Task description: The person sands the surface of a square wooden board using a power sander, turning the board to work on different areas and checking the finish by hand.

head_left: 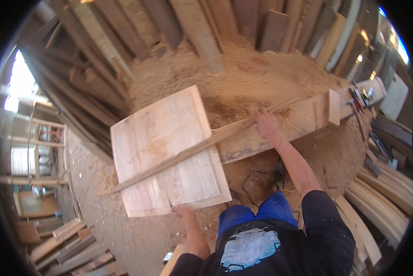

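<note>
- Sawdust (243, 78) covers the floor of a timber workshop, heaped deepest at the far middle against rows of dark planks (123, 41) leaning on the far wall.
- Head view: a long wooden workbench beam (303, 120) runs from the middle out to the far right, with hand tools (360, 99) lying at its far right end and a short pale offcut (334, 106) laid across it.
- A square pale wooden panel (169, 152) sits left of the beam, tilted, its near edge close to the person.
- A long thin wooden batten (202, 147) lies diagonally over the panel, from the near left corner up to the beam at the far right.
- The right hand (265, 123) is far out on the beam, pressed down on the batten's far end with fingers closed over it.
- The left hand (182, 211) is at the panel's near edge, touching it; whether its fingers grip the edge I cannot tell.
- A black cable (257, 181) loops on the sawdust between the panel and the person's blue trousers (257, 214).
- Curved pale boards (386, 202) are stacked at the near right.
- More loose boards (68, 244) lie at the near left, beneath a pale wooden frame (36, 147) by a bright opening.
</note>
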